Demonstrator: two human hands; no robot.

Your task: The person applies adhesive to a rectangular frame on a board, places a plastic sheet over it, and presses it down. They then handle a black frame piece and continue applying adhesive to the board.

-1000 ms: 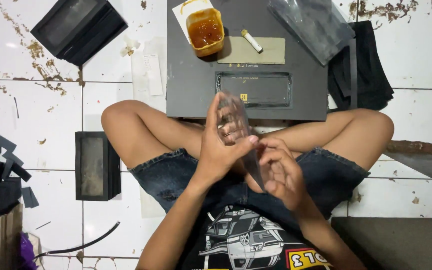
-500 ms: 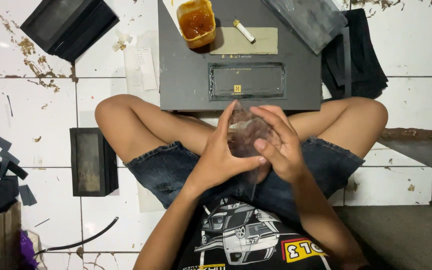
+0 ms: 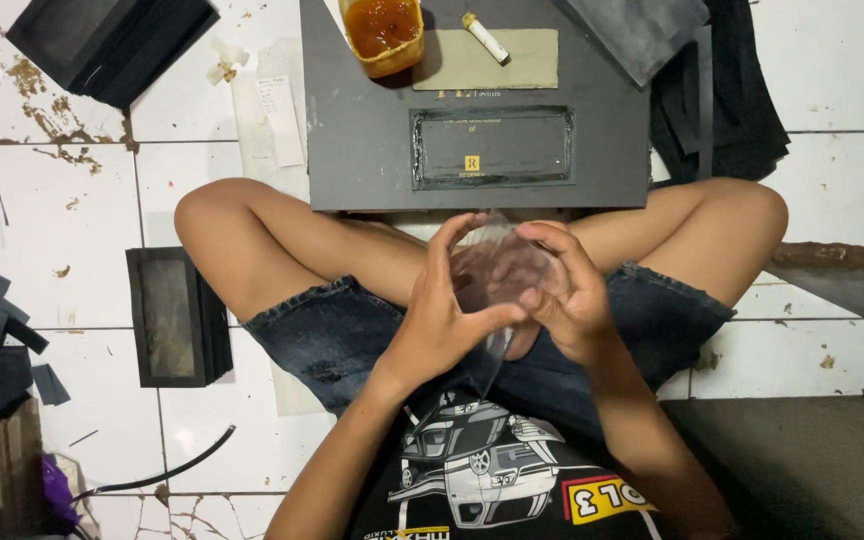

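White tile floor (image 3: 102, 200); both hands' fingers (image 3: 472, 322) pinch clear sheet (image 3: 497, 265) edges.

Inventory, as recorded: two hands, left hand (image 3: 442, 330) and right hand (image 3: 567, 300); one clear plastic sheet (image 3: 492, 275); one grey board (image 3: 372, 150); one orange cup (image 3: 382, 30); one cigarette (image 3: 485, 38); one black box (image 3: 177, 318), left of frame.
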